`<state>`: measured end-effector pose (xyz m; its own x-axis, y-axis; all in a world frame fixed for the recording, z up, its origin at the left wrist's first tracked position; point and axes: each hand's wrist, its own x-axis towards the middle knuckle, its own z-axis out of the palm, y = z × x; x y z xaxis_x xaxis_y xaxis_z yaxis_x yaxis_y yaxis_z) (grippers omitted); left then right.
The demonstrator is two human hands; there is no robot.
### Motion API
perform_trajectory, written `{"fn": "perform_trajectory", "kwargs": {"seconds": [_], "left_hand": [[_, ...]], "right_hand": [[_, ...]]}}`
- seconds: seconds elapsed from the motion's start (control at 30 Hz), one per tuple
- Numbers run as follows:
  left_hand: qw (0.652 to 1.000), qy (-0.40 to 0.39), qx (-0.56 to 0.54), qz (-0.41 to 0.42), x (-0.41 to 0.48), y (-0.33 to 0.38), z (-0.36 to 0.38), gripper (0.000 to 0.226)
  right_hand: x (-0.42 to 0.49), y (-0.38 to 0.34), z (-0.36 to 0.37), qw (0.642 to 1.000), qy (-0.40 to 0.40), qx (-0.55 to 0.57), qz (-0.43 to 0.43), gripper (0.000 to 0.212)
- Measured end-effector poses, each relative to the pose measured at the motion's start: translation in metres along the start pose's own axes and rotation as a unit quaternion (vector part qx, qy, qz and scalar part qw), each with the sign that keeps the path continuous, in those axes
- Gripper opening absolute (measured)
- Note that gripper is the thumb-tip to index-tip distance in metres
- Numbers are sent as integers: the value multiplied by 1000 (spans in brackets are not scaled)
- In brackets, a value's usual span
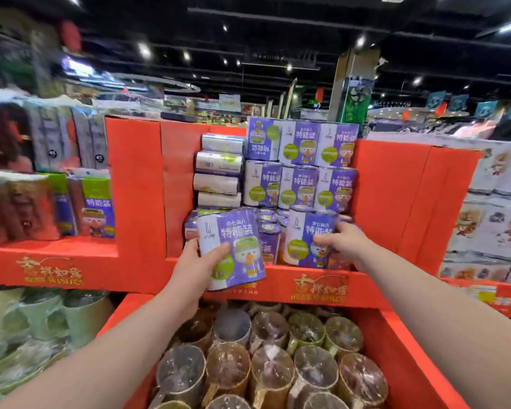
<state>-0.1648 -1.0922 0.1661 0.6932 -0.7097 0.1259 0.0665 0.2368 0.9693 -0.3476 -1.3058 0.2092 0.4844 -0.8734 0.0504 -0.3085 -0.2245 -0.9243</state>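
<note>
My left hand [196,267] grips a purple and white pack of rolls [233,249] with a duck cartoon, held tilted in front of the red shelf's front edge. My right hand [344,242] holds a second pack of the same kind [307,236], which stands upright on the red shelf [307,286]; thumb across its front, fingers round its right side. Behind them, more of these packs [301,166] are stacked in rows, with several white packs [219,172] lying flat to the left.
Red cardboard walls [136,184] enclose the shelf bay. Below is a red bin [410,349] full of wrapped brown cups. Green cups [42,320] fill the lower left. More packaged goods stand on the left shelf [98,202] and on the right [490,216].
</note>
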Motion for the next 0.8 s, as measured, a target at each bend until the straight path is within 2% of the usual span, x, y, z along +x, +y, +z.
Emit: {"fn": "perform_trajectory", "kwargs": {"seconds": [0.07,0.3,0.43,0.57,0.6,0.67,0.73,0.8], "left_hand": [[1000,11,8,5,5,-1,1,37],[999,32,8,22,10,2,9,32],[999,38,-3,5,13,1,19,33],[1000,29,4,-7,15,0,34,34],[1000,20,4,-11,16,1,38,34],[1000,4,12,-19,17,4,49,35],[999,-13,24,-22,18,7,63,35],[998,-41,38,-19,18,8,78,38]], "right_hand": [[15,11,2,998,-26,-41,34,40],[32,25,12,986,-51,-157,34,45],[31,19,9,955,-27,-296,5,71],[27,17,13,957,-34,-287,32,96],[26,16,12,960,-51,-271,43,95],[23,9,5,962,-49,-268,21,77],[18,-8,-5,961,11,-269,-70,55],[9,-32,-11,964,33,-198,-172,43]]}}
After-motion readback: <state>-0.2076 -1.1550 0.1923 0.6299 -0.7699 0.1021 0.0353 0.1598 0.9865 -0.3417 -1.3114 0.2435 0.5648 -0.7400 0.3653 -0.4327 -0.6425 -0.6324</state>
